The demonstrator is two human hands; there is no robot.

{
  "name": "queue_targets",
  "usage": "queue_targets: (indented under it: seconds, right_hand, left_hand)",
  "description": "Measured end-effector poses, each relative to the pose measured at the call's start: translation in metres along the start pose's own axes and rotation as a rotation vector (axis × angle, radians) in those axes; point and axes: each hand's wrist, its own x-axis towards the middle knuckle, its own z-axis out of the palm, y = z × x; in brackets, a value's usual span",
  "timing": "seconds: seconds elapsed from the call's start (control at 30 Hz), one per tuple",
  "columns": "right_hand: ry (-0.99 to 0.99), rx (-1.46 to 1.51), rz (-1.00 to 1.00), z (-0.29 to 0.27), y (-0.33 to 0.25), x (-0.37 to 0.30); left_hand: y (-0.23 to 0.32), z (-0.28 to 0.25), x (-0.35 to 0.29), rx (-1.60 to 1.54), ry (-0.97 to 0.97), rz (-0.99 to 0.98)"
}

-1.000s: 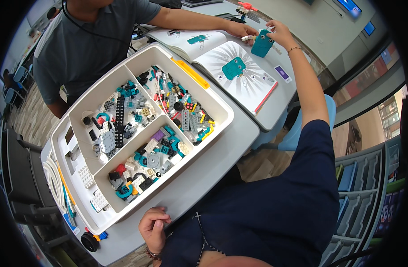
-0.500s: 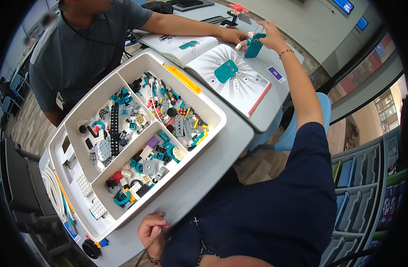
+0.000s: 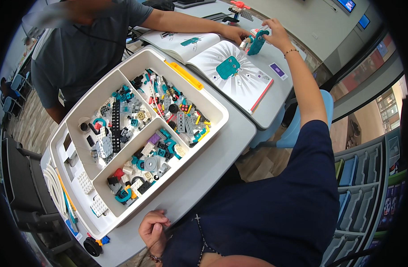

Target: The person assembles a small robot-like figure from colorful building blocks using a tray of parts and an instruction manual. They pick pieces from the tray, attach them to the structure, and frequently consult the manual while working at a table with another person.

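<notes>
My right hand [image 3: 275, 33] reaches far across the table, shut on a small teal brick model [image 3: 257, 42] that stands by the far edge of an open instruction booklet [image 3: 233, 73]. Another person's hand [image 3: 236, 33] touches the same model from the left. My left hand [image 3: 152, 229] rests at the near table edge with its fingers curled and holds nothing. It lies just beside the near corner of a large white sorting tray [image 3: 215, 127], whose compartments hold several small bricks and parts.
A person in a grey shirt [image 3: 86, 49] stands across the table at the left. A small red and grey brick build [image 3: 239, 9] sits at the far edge. A blue chair [image 3: 297, 129] stands under my right arm, and a black wheel [image 3: 92, 246] lies near the table corner.
My right hand has stayed on the teal model and shifted only slightly by the booklet's far edge. The left hand has not moved. The view has drifted a little.
</notes>
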Motion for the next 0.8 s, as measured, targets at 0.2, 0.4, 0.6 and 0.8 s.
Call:
queue_targets:
  seconds: [0.2,0.4,0.6,0.8]
  right_hand:
    - [0.040,-0.174,-0.012,-0.003,-0.009,-0.004]
    - [0.174,-0.204,-0.024,-0.005,-0.012,-0.008]
    - [-0.106,-0.059,0.081,-0.001,0.004,-0.002]
    - [-0.030,-0.177,0.095,0.001,0.001,-0.005]
  left_hand:
    - [0.001,-0.001,0.000,0.027,-0.009,0.002]
    - [-0.001,-0.002,0.000,0.028,-0.029,0.025]
    - [-0.003,-0.001,-0.001,-0.003,-0.029,0.031]
    - [-0.004,-0.003,-0.002,0.018,-0.023,0.041]
